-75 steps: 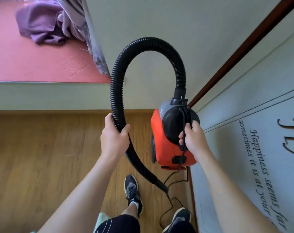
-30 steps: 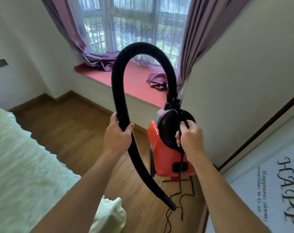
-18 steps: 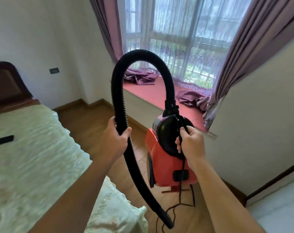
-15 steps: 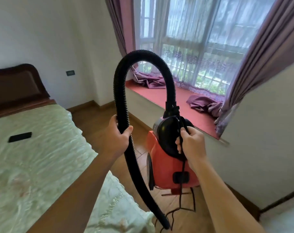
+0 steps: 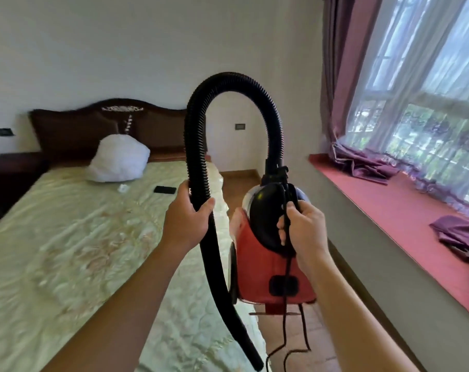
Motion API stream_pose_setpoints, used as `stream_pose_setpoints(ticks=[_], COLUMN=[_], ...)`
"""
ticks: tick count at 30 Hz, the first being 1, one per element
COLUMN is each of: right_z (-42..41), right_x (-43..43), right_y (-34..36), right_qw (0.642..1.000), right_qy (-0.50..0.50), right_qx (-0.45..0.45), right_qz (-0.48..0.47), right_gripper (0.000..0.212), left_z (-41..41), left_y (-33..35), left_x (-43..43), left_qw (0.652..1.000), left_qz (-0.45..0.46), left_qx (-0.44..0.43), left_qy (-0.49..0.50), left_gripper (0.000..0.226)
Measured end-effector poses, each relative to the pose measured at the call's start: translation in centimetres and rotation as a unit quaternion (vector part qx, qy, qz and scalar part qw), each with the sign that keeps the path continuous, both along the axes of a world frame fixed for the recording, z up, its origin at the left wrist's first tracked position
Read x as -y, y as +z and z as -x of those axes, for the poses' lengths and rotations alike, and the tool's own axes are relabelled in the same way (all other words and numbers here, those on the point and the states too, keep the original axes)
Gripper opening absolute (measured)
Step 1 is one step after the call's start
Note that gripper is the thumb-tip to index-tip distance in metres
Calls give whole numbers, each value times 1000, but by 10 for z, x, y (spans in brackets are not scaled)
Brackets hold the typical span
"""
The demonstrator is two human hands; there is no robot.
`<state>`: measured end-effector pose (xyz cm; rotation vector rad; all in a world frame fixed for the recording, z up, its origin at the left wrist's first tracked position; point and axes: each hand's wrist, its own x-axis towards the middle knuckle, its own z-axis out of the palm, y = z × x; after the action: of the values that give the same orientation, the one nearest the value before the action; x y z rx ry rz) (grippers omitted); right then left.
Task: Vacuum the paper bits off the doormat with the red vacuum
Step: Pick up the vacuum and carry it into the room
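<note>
Left hand [image 5: 186, 221] wrapped around the black hose [image 5: 198, 146], right hand [image 5: 304, 232] clenched on the red vacuum [image 5: 271, 267] handle and cord [image 5: 287, 272].

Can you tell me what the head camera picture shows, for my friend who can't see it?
A person carries a red vacuum in a bedroom, right hand on its black top handle and left hand gripping the looping black hose. A bed lies to the left and a window to the right.
</note>
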<state>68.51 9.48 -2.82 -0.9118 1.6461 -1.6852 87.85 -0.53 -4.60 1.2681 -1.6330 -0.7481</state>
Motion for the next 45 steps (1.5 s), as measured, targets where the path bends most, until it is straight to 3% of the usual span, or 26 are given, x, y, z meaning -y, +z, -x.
stream_pose_setpoints(ticks=[9, 18, 33, 45], right_z=[-59, -195, -493, -681], right_x=[38, 44, -9, -12], right_y=[18, 22, 7, 18], right_qw=[979, 933, 869, 798], right_qy=[200, 358, 490, 599], right_qx=[-22, -38, -57, -41], right_qz=[-4, -10, 35, 55], right_gripper=[26, 25, 33, 32], left_z=[-79, -206, -473, -626], left_y=[3, 11, 17, 15], left_x=[-36, -108, -220, -262], left_qw=[983, 940, 876, 802], left_qz=[10, 12, 21, 26], left_qx=[10, 24, 28, 9], left_qy=[183, 340, 481, 596], left_gripper=[46, 48, 37, 44])
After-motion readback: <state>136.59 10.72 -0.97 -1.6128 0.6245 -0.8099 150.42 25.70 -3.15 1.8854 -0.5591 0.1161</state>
